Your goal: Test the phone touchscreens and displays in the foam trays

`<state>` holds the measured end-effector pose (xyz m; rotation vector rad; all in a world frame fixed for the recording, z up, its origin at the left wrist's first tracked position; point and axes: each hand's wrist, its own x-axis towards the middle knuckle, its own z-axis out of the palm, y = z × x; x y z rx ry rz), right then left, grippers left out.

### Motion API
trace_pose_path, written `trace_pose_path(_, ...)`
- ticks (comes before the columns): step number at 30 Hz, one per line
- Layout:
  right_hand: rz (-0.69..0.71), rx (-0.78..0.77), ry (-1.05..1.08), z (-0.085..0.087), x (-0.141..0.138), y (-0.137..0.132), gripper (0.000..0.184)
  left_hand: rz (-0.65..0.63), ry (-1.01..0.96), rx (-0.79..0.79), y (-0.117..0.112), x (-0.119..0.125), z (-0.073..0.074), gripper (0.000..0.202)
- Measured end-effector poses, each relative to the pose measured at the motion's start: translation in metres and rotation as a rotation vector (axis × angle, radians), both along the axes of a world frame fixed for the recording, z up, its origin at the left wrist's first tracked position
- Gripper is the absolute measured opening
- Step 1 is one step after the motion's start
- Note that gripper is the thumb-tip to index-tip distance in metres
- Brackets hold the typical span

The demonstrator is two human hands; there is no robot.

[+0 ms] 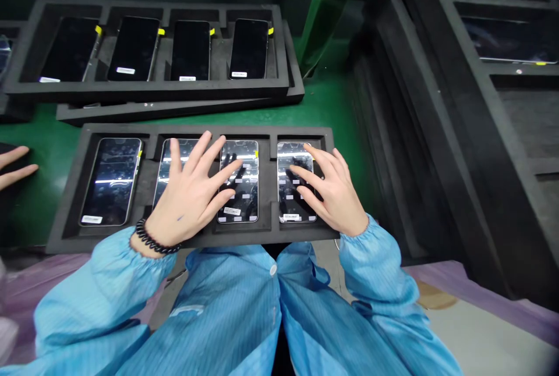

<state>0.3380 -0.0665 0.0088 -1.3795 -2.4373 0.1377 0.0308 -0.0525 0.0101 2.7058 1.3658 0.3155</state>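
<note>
In front of me lies a black foam tray (205, 242) whose compartments hold several smartphones. My left hand (187, 190) has its fingers spread above the two middle phones, partly covering the second phone (165, 169) and reaching over the third phone (244, 190). Over the rightmost phone (290, 190) my right hand (329, 184) is stretched out, its fingertips at the screen; whether they touch it I cannot tell. The leftmost phone (111, 184) rests uncovered, with a white label and a yellow tab. Neither hand grips anything.
Behind, another foam tray (148, 94) with several phones sits on a similar tray (183, 109). Tall stacked foam trays (437, 85) rise at the right, near a green post (327, 9). Another person's fingers (17, 166) show at the left edge, over the green table (325, 114).
</note>
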Motion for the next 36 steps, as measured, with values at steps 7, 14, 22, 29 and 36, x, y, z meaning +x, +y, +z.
trace_pose_path(7,-0.007,0.007,0.002,0.001,0.005,-0.019,0.034,0.011,0.029,-0.01,0.0,0.006,-0.001,0.048)
trace_pose_path(14,-0.03,-0.015,0.01,-0.003,0.012,-0.028,0.036,0.072,0.048,-0.031,-0.009,-0.004,-0.007,0.051)
trace_pose_path(22,-0.091,-0.007,-0.007,-0.006,0.015,-0.033,0.033,0.131,-0.032,-0.054,-0.027,-0.011,0.008,0.049)
trace_pose_path(29,-0.035,-0.043,-0.032,-0.005,0.002,-0.026,0.033,0.148,-0.035,-0.06,-0.043,-0.018,-0.001,0.05)
trace_pose_path(36,0.026,0.0,0.018,0.004,-0.004,-0.03,0.032,0.104,-0.001,-0.045,-0.038,-0.008,-0.01,0.05)
